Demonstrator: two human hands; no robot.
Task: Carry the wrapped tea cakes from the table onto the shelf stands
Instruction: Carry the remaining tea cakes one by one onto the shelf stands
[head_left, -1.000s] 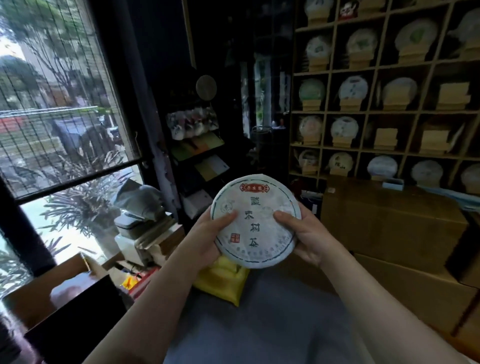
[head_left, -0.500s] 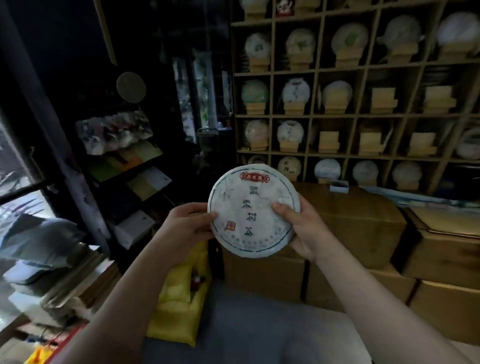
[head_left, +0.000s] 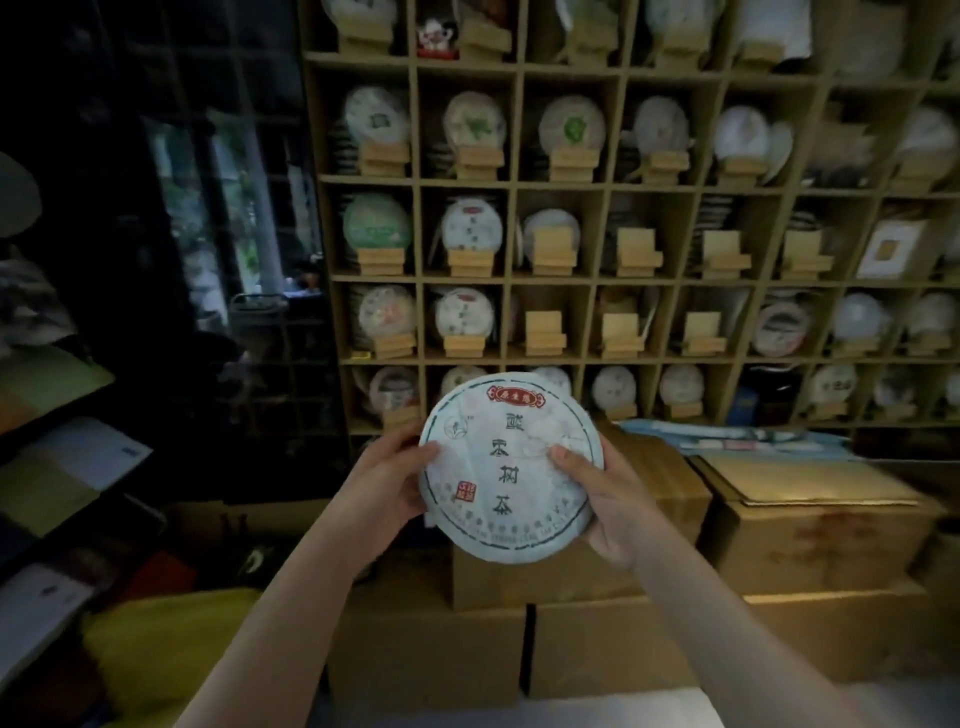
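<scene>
A person held one round, paper-wrapped tea cake (head_left: 506, 467) upright in front of their chest, its printed face toward the camera. The left hand (head_left: 387, 486) gripped its left edge and the right hand (head_left: 605, 499) gripped its right edge, thumbs pressed on the front. Beyond it stood a wooden grid shelf (head_left: 511, 283) of wrapped cakes on small stands, with several empty stands (head_left: 543, 332) in the middle rows, and stacked cardboard boxes (head_left: 810, 525) below.
</scene>
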